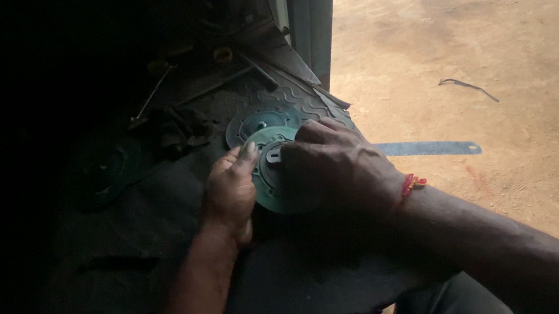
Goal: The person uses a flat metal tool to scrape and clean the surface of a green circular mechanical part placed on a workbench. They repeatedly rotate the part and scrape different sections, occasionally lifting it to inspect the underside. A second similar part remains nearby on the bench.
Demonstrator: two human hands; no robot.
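A: Entry, head view. Both hands work on one round green metal disc with a raised dark hub. It lies on the dark ribbed rubber mat at the edge of the shaded work floor, just beside the sunlit ground.

B: State of the hands?

A: Left hand is closed against the disc's left rim, thumb laid over the top edge, fingers curled at the side. Right hand is closed down over the disc's right half, fingers bent onto the hub. Whether the right fingertips pinch a small part there, I cannot tell; they are hidden. A red thread band sits on the right wrist.

B: Anything under or behind the disc?

A: A second round green metal disc with a centre stud lies flat on the mat just behind the held one, partly overlapped by it. A third dark disc rests well to the left in deep shadow; detail is not readable.

B: Containers?

A: I can make out no box, tray or tin in the lit part. Loose items lie straight on the floor: a long thin metal rod tool at the back, a small yellow ring near it, a crumpled dark rag between them and the discs.

B: Outside the shade?

A: A flat grey-blue metal ruler lies on the sandy ground, right of the right hand, apart from it. A thin dark twig lies farther out.
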